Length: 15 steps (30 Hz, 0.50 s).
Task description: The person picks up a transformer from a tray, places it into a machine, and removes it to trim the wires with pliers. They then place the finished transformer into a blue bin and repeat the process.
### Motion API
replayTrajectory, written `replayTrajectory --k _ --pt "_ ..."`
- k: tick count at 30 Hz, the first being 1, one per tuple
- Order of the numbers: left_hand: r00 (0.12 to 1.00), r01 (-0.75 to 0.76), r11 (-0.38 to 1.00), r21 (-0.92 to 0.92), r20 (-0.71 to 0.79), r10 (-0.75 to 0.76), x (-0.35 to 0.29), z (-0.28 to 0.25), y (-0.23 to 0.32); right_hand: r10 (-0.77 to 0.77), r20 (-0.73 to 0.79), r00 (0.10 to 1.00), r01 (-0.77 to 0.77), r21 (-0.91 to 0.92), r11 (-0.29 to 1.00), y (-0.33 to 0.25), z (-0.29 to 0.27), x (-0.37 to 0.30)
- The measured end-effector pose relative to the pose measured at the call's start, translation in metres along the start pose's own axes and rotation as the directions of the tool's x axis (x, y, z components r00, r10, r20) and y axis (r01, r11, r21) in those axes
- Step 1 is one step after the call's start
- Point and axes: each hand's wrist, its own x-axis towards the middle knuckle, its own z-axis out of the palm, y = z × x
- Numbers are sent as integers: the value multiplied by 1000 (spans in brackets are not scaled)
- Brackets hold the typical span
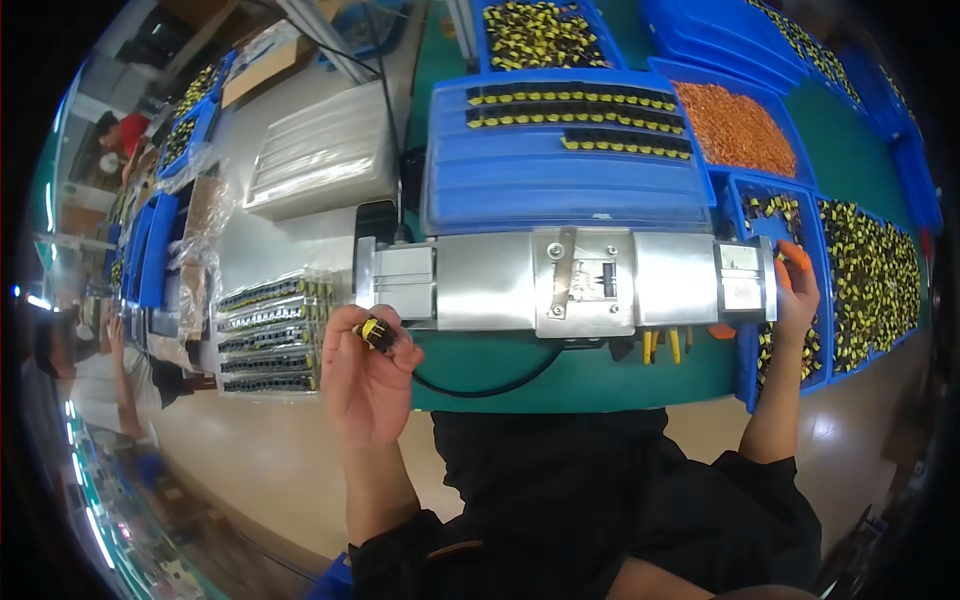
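Note:
Raised off the left end of a long metal fixture [485, 280], my left hand [368, 385] pinches a small black-and-yellow component [377, 333] at its fingertips, palm turned up. My right hand [797, 300] is at the fixture's right end block [742, 277], beside a blue bin. Its fingers are curled, with orange showing at the fingertips; whatever they hold, if anything, is hidden. In the fixture's middle, a plate [585, 312] with screws has a small opening with a dark part in it.
Behind the fixture, a blue lid [570, 180] carries rows of black-and-yellow components [570, 97]. Blue bins hold copper-coloured parts [735, 130] and loose components [870, 280]. Clear trays [270, 335] stand left. Yellow-handled tools [660, 345] and a black cable [490, 390] lie in front. Other people are at far left.

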Motion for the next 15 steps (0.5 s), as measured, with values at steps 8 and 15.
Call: replayTrajectory --k 8,15 --pt "995 95 994 47 -40 -93 19 15 -14 -87 76 993 86 13 996 -10 9 -4" --pt "986 163 976 145 5 -166 36 16 -17 22 113 993 -19 -31 999 -9 2 -7"
